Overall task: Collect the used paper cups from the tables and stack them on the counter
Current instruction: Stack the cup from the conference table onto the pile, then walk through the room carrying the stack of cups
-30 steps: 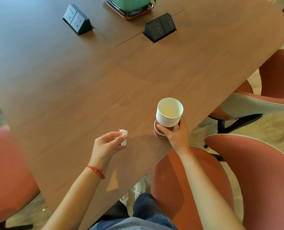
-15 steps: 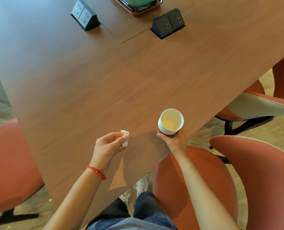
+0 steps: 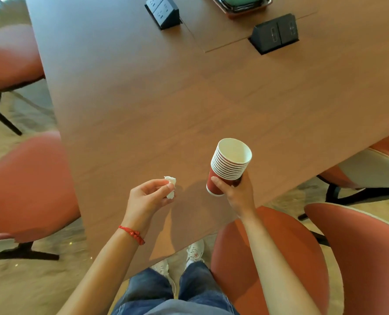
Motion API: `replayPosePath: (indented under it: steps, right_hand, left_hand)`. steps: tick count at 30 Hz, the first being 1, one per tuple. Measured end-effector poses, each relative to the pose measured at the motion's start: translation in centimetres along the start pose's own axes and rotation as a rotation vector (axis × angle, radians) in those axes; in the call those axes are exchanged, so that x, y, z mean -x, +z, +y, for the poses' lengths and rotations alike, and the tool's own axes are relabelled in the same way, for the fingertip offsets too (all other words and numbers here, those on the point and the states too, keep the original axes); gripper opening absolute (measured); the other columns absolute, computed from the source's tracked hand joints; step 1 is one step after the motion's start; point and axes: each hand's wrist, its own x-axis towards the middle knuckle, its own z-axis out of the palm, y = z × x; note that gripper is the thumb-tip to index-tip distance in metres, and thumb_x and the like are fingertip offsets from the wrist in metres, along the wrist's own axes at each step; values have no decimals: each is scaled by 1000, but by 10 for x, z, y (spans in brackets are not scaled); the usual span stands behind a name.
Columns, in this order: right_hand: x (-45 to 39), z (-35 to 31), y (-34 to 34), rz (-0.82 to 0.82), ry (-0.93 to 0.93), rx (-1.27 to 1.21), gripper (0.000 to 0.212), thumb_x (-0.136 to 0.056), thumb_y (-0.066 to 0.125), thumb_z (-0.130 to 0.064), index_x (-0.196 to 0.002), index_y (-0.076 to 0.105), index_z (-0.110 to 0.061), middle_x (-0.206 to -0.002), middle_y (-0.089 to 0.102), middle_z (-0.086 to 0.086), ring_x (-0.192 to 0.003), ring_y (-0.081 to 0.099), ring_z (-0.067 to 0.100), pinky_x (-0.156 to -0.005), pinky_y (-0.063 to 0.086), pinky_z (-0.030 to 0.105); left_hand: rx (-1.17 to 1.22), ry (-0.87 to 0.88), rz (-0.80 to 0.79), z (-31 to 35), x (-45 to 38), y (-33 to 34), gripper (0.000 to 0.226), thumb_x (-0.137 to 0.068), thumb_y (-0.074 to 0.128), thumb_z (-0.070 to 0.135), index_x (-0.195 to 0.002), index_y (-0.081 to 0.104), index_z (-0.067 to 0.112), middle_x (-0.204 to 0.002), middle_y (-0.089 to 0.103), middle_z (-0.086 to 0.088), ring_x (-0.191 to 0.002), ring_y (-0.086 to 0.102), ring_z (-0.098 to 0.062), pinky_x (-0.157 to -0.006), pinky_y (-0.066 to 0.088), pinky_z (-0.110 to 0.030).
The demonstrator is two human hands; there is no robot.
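Red paper cups, nested in 1 stack (image 3: 228, 167), are gripped by the right hand (image 3: 237, 192) above the wooden surface (image 3: 143, 98), tilted. The left hand (image 3: 147, 196) pinches a white tissue wad (image 3: 170, 187).

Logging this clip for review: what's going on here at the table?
A person stands at a wooden table. The right hand holds a stack of nested red paper cups, tilted, above the table's near edge. The left hand pinches a crumpled white tissue. No loose cups show on the table.
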Motion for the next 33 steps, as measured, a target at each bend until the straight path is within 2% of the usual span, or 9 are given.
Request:
replayPosePath:
  steps: [5,8,10,13,16,18,24,29,33]
  right_hand:
    - [23,-16,38,-191,-20,25,57,-68,82,-11,-118,56,-8,-110,68,5,-100,65,13,-79,52,18]
    - [40,-20,67,-280,-17,49,59,-68,82,-13,-120,55,-10,-112,67,2,-102,64,13,-84,53,25]
    - [53,-23,90,-353,-22,75,59,-68,82,-13,-120,54,-13,-111,67,-1,-102,64,11,-84,52,24]
    - [78,-25,128,-462,-52,120,55,-67,82,-12,-112,55,-26,-108,66,-10,-99,64,4,-80,52,18]
    - [111,-25,168,-540,-92,170,53,-66,83,-16,-108,55,-32,-106,66,-14,-97,64,0,-77,52,16]
    - [136,-23,195,-583,-102,174,55,-66,83,-15,-110,55,-31,-107,66,-13,-98,63,1,-77,53,17]
    - [206,-23,272,-740,-145,194,60,-68,80,-9,-121,52,-11,-111,65,-1,-102,62,9,-80,53,19]
    - [259,-24,325,-920,-206,259,60,-68,81,-14,-120,52,-14,-108,65,-7,-100,62,5,-75,51,13]
    - [295,-26,367,-1093,-246,309,72,-67,80,-24,-129,48,-11,-116,62,-5,-108,58,6,-83,51,14]
  left_hand:
    - [91,20,120,-2,13,-39,6,-80,66,3,-81,70,7,-81,68,-10,-83,63,-25,-80,56,-38]
    - [134,43,179,-8,29,-72,6,-80,67,5,-83,70,8,-85,69,-11,-87,64,-25,-82,55,-40]
    - [177,60,218,-14,41,-98,7,-80,66,5,-85,70,6,-85,68,-12,-86,64,-25,-82,55,-40]
    - [253,72,280,-25,60,-141,7,-81,65,4,-85,69,7,-78,70,-9,-78,66,-20,-76,57,-34]
    - [358,85,337,-43,86,-190,7,-80,65,3,-84,69,6,-72,72,-5,-70,69,-16,-65,58,-26]
    - [410,97,376,-54,104,-222,8,-79,66,5,-85,69,6,-72,72,-4,-71,70,-16,-61,56,-24]
    - [549,120,527,-84,154,-312,13,-78,65,5,-91,68,3,-78,69,-9,-71,69,-18,-60,56,-22]
    - [686,150,690,-109,195,-368,8,-78,67,5,-86,67,4,-83,66,-14,-71,67,-17,-61,57,-22]
    - [788,179,835,-126,223,-396,7,-78,67,4,-84,67,4,-78,65,-11,-65,67,-13,-64,58,-23]
